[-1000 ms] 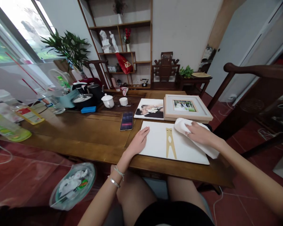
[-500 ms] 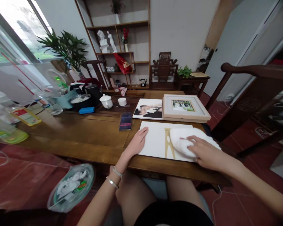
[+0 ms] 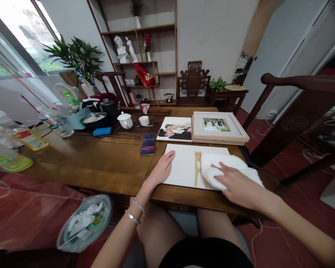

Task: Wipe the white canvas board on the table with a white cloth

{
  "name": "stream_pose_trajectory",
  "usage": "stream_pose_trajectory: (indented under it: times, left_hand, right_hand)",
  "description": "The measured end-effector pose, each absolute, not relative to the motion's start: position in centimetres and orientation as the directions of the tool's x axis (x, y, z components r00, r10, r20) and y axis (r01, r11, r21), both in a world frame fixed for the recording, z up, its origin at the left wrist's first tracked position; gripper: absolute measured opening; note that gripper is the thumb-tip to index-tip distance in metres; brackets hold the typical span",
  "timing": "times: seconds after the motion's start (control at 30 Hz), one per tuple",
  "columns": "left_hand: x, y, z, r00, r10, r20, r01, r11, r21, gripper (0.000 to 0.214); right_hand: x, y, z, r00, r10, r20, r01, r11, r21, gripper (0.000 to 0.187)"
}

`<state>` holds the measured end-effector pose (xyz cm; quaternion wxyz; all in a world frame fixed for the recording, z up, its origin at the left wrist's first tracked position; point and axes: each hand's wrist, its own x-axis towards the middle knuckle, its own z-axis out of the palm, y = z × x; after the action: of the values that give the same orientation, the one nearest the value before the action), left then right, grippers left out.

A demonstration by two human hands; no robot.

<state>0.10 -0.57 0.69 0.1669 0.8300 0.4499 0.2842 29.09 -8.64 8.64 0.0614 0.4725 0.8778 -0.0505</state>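
Observation:
A white board (image 3: 181, 165) lies flat near the table's front edge, with a gold-coloured piece (image 3: 197, 167) shaped like two long legs on it. My left hand (image 3: 163, 167) rests flat on the board's left edge, fingers stretched and holding nothing. On the board's right part, my right hand (image 3: 237, 184) presses a fluffy white cloth (image 3: 237, 163), its fingers bent into the pile. The cloth touches the gold piece and covers part of its right leg. The board's right end is hidden under cloth and hand.
Behind the board lie a photo panel (image 3: 174, 129) and a framed photo (image 3: 220, 126). A phone (image 3: 147, 144) is at the left. Farther left are a blue sponge (image 3: 102, 131), a white lidded cup (image 3: 125, 120) and bottles (image 3: 30, 138). A lined bin (image 3: 107, 208) stands below; a chair (image 3: 290, 123) is at right.
My right hand has slid the cloth slightly left and toward me, so it now covers more of the gold piece's right leg. My left hand has stayed in place.

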Motion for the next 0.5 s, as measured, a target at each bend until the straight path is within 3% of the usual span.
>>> stream_pose_trajectory:
  times: [0.1,0.23,0.37,0.5]
  left_hand:
    - [0.1,-0.6,0.7,0.438,0.841,0.318,0.654,-0.541,0.529,0.045]
    - [0.1,-0.5,0.6,0.437,0.836,0.332,0.649,-0.549,0.527,0.045]
    - [0.0,-0.5,0.5,0.431,0.836,0.339,0.646,-0.548,0.531,0.045]
    - [0.0,-0.5,0.5,0.436,0.838,0.329,0.647,-0.546,0.533,0.045]
  right_hand:
    - [29.0,-10.2,9.1,-0.551,0.814,-0.185,0.834,0.547,-0.077,0.045]
    - [29.8,-7.5,8.6,-0.592,0.799,-0.099,0.804,0.580,-0.131,0.026]
    - [30.2,-2.8,7.7,-0.584,0.810,-0.046,0.800,0.566,-0.198,0.043]
    - [30.2,-0.7,7.4,-0.554,0.832,-0.026,0.819,0.539,-0.198,0.046]
